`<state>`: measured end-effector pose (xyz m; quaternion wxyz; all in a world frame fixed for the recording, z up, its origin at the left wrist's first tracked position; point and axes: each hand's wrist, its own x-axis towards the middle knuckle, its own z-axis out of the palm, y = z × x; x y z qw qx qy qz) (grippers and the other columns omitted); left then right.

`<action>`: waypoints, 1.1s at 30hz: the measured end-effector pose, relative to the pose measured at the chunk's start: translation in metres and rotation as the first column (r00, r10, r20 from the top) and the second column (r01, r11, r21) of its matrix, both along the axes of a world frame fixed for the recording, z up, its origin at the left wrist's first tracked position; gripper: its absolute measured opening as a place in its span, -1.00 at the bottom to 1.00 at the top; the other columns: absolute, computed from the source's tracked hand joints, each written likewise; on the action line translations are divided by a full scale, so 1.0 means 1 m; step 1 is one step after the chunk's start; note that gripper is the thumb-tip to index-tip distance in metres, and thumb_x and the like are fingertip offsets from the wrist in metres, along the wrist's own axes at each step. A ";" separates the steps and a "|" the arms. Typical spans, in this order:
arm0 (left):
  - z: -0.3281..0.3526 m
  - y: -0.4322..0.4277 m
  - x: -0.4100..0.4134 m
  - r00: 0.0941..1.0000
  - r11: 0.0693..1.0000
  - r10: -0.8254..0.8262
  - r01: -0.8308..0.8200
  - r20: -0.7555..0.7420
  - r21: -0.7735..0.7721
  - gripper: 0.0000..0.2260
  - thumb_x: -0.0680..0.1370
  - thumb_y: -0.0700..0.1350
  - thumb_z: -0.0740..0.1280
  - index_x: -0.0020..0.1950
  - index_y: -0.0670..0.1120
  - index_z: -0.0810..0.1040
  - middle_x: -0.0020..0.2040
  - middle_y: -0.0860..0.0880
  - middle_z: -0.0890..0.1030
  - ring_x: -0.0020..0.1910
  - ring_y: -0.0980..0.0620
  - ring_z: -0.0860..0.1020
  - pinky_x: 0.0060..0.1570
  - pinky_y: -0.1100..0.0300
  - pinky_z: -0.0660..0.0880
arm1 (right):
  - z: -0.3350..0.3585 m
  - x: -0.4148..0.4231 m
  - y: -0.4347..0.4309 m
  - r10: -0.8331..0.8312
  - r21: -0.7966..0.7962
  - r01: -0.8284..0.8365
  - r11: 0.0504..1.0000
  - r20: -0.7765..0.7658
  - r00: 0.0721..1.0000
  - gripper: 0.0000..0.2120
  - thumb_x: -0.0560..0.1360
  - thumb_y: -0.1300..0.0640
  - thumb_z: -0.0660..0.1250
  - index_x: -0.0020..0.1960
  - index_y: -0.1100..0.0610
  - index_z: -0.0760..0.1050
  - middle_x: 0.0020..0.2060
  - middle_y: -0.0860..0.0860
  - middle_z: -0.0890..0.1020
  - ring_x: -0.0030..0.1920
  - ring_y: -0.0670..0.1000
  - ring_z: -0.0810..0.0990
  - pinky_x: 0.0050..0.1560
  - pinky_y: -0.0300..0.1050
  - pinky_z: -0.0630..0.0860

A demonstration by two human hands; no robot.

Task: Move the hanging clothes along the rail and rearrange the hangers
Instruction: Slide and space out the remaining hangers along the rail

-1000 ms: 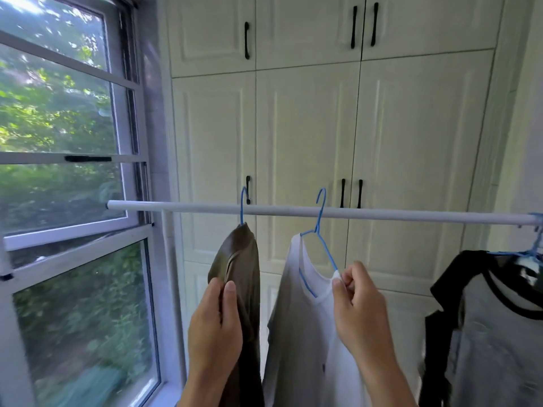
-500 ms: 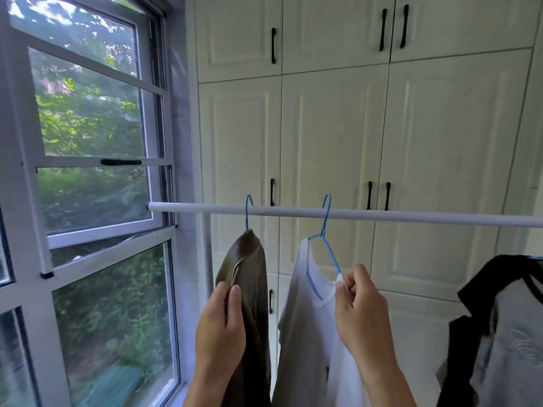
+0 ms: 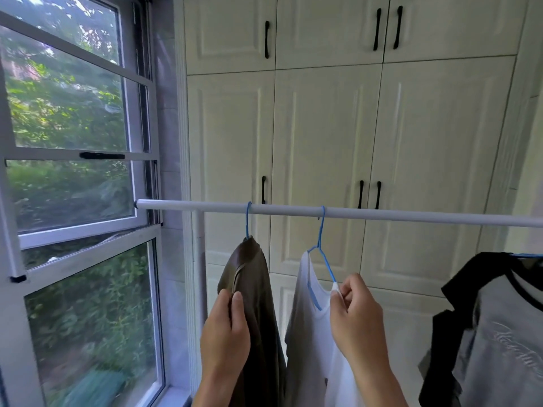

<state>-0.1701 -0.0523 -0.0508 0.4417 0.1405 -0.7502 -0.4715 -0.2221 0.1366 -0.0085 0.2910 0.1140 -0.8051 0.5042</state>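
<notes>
A white rail [image 3: 382,214] runs level across the view. A brown garment [image 3: 258,292] hangs near its left end on a blue hanger [image 3: 248,220]. My left hand [image 3: 226,336] grips that garment's left edge. To its right a white shirt [image 3: 308,333] hangs on a second blue hanger [image 3: 321,248]. My right hand [image 3: 357,315] pinches the shirt's collar and the hanger's right arm. At the right edge hangs a grey shirt with black trim [image 3: 499,333].
A large window [image 3: 73,171] fills the left side, close to the rail's end. Cream wardrobe doors with black handles [image 3: 323,127] stand behind the rail. A white upright post [image 3: 199,274] drops from the rail near the window.
The view has swung left, so the rail and clothes sit further right in the frame. Both hands keep their grips; the white shirt's hanger hook has turned edge-on.
</notes>
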 end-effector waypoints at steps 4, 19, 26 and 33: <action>-0.005 0.004 0.000 0.998 1.000 -0.015 0.014 0.054 0.016 -0.66 0.70 -0.03 0.16 -0.27 -0.04 0.25 -0.40 0.13 0.39 -0.41 0.08 0.35 -0.35 0.10 0.29 | -0.004 0.002 0.003 0.030 -0.061 -0.026 0.998 0.073 0.997 -0.83 0.52 0.26 0.29 -0.21 0.18 0.34 -0.43 -0.02 0.40 -0.38 0.05 0.36 -0.32 -0.04 0.37; -0.025 0.003 0.004 0.996 0.998 -0.021 0.027 0.084 -0.061 -0.66 0.62 -0.06 0.33 -0.26 -0.02 0.25 -0.45 0.06 0.31 -0.45 0.07 0.31 -0.39 0.19 0.30 | -0.057 0.009 0.005 0.052 -0.033 -0.051 0.998 0.021 0.998 -0.61 0.42 0.31 0.43 -0.33 0.04 0.25 -0.53 -0.09 0.36 -0.49 -0.08 0.30 -0.42 -0.30 0.28; -0.036 -0.002 0.009 0.999 0.996 -0.010 0.013 0.037 -0.092 -0.63 0.62 -0.02 0.33 -0.28 0.06 0.20 -0.43 0.09 0.30 -0.45 0.09 0.26 -0.39 0.16 0.31 | -0.081 0.010 0.004 0.046 0.056 -0.047 0.997 0.024 0.999 -0.62 0.43 0.30 0.45 -0.30 0.19 0.21 -0.49 -0.02 0.19 -0.48 -0.08 0.16 -0.47 -0.29 0.21; -0.037 -0.006 0.015 0.992 0.979 0.122 -0.123 -0.017 -0.161 -0.71 0.58 -0.04 0.41 -0.18 0.11 0.31 -0.37 0.08 0.36 -0.34 0.02 0.43 -0.35 0.13 0.41 | -0.084 0.013 0.007 0.104 0.087 -0.111 0.990 0.078 0.991 -0.58 0.45 0.20 0.45 -0.27 0.04 0.17 -0.52 -0.02 0.21 -0.49 -0.06 0.18 -0.46 -0.28 0.20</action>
